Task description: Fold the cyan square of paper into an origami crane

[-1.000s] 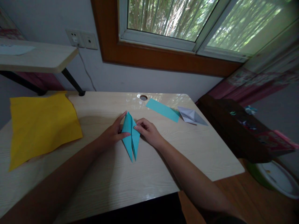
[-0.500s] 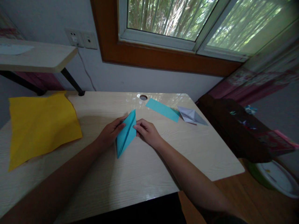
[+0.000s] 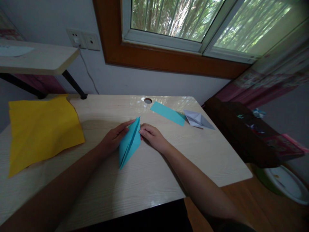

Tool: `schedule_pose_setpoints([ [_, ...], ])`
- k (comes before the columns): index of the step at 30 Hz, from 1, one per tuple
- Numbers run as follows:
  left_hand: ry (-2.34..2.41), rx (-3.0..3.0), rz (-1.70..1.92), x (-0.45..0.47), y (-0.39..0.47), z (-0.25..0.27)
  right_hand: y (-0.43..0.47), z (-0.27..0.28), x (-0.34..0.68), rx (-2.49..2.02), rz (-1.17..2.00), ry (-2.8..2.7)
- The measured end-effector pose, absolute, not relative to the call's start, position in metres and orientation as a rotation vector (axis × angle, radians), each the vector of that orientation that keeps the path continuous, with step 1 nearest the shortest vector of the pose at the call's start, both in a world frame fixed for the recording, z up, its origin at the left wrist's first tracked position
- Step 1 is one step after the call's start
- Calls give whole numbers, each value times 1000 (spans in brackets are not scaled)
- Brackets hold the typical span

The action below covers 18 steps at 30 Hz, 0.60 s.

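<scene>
A turquoise folded paper (image 3: 129, 141), diamond-shaped with a crease or slit running along its length, is held up above the desk between both hands. My left hand (image 3: 115, 137) grips its left edge, thumb on the front face and the other fingers partly behind it. At the right corner, my right hand (image 3: 151, 136) pinches the paper between thumb and curled fingers. A flat turquoise paper strip (image 3: 168, 113) lies beyond my right hand. Touching or close to the strip's right end is a white folded paper boat (image 3: 196, 119).
On the left of the wooden desk (image 3: 149, 180) lies a large yellow sheet (image 3: 45, 129) with wavy edges. A raised shelf (image 3: 43, 61) on black legs stands at the back left. The desk has a round cable hole (image 3: 148, 101) near the wall, below the window.
The folded paper has tipped slightly, its top point and bottom tip now lower in view. My left fingers have shifted a little along its edge; the right hand has hardly moved.
</scene>
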<state>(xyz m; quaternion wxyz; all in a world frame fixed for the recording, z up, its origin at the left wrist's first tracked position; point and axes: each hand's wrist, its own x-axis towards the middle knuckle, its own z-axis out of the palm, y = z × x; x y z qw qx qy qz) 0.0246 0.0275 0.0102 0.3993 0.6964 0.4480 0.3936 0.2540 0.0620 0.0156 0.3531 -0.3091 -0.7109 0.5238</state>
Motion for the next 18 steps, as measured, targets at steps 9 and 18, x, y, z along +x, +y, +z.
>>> schedule_pose_setpoints([
  [9, 1183, 1700, 978, 30, 24, 16, 62, 10, 255, -839, 1473, -1688],
  [18, 1079, 1587, 879, 29, 24, 11, 63, 4, 253, -771, 1509, -1580],
])
